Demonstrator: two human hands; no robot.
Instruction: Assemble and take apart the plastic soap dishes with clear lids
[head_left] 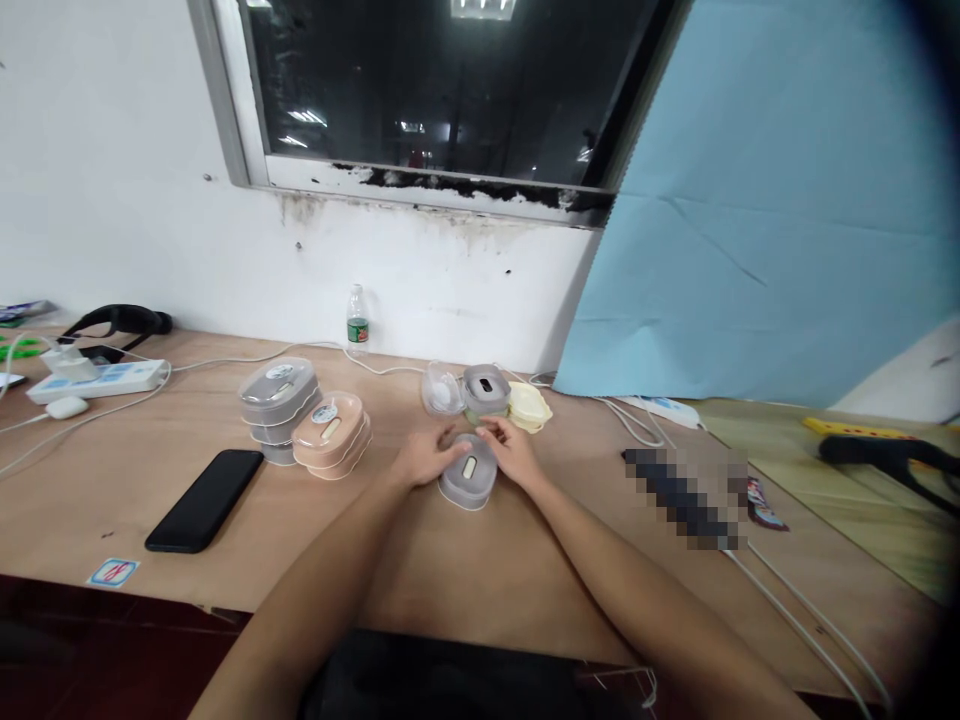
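Observation:
A small grey plastic box with a lid (pixel 474 488) rests on the table in front of me, a pale oval piece in the middle of its top. My left hand (pixel 426 455) grips its left side, the thumb lying on the lid. On the far right side, my right hand (pixel 513 450) closes its fingers round the edge. Just beyond my fingers are a grey box with a dark oval opening (pixel 486 385), a clear plastic piece (pixel 441 388) and pale yellow pieces (pixel 531 405).
Stacked grey boxes (pixel 279 410) and pink boxes (pixel 332 435) stand to the left, near a black phone (pixel 204 500). A bottle (pixel 358 320) stands by the wall. A power strip (pixel 101 380) lies far left. Cables (pixel 806 615) and a blurred-out dark object (pixel 679 500) lie right.

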